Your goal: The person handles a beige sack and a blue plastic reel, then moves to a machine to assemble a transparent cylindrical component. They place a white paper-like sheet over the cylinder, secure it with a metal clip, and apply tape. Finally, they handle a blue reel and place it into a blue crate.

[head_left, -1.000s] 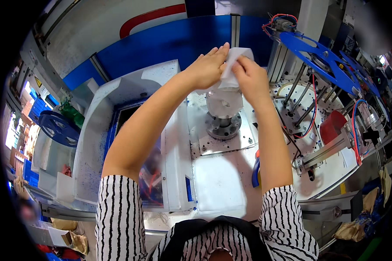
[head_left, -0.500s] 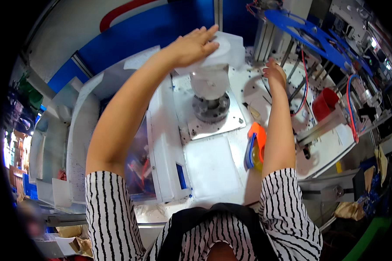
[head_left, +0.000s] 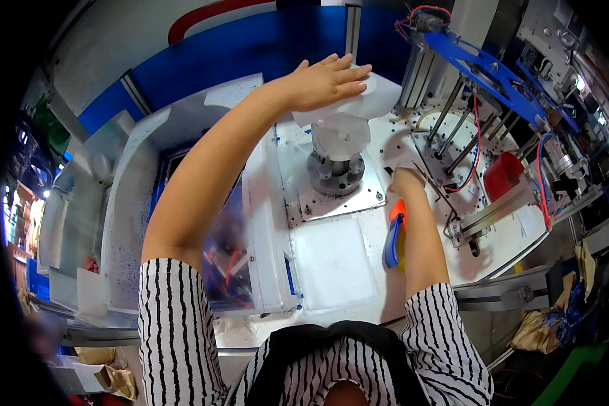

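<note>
- Change: the right hand (head_left: pixel 407 179) has moved down from beside the white piece (head_left: pixel 380 98) to the orange-and-blue tool (head_left: pixel 392 245) on the desk (head_left: pixel 380 298); the left hand (head_left: pixel 326 86) alone now tends the piece.
- Left fingers: extended and apart, laid over the piece without pinching.
- Right fingers: partly hidden; grip cannot be determined.
- Location: the white piece sits atop the translucent block (head_left: pixel 342 137), above the metal base plate (head_left: pixel 338 203).
- Edges: the white bin wall (head_left: pixel 267 216) bounds the left; upright rods (head_left: pixel 446 114) stand to the right.
- Clearance: a narrow lane separates plate and tool.
</note>
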Tool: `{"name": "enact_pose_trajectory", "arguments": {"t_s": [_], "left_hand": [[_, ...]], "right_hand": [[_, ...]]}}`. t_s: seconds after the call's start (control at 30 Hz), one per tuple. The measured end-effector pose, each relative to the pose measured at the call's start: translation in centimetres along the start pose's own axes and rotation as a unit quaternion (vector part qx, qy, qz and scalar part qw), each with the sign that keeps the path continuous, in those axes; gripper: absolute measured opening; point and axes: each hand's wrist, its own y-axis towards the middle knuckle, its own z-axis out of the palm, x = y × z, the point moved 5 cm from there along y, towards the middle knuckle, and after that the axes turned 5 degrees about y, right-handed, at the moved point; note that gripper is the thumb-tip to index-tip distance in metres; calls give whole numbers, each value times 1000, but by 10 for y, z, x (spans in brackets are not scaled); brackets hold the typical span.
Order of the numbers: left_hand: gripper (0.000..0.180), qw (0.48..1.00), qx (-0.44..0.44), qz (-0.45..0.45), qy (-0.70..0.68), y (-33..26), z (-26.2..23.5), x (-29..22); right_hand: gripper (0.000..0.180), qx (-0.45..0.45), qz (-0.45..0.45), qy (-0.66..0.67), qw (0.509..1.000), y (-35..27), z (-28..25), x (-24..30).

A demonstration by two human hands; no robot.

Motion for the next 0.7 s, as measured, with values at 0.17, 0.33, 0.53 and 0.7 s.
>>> {"name": "enact_pose_trajectory", "arguments": {"t_s": [0.17, 0.33, 0.53, 0.7], "left_hand": [[69, 995, 54, 6, 80, -7, -11, 9], [70, 975, -206, -7, -87, -13, -45, 23], [64, 936, -148, -83, -310, -24, -85, 10], [72, 857, -73, -91, -502, -19, -95, -23]], "right_hand": [[29, -58, 12, 33, 998, -6, -6, -3], [28, -216, 5, 100, 971, -41, -76, 5], [8, -513, -264, 179, 797, -204, -233, 92], [13, -466, -420, 52, 777, -225, -257, 153]]}}
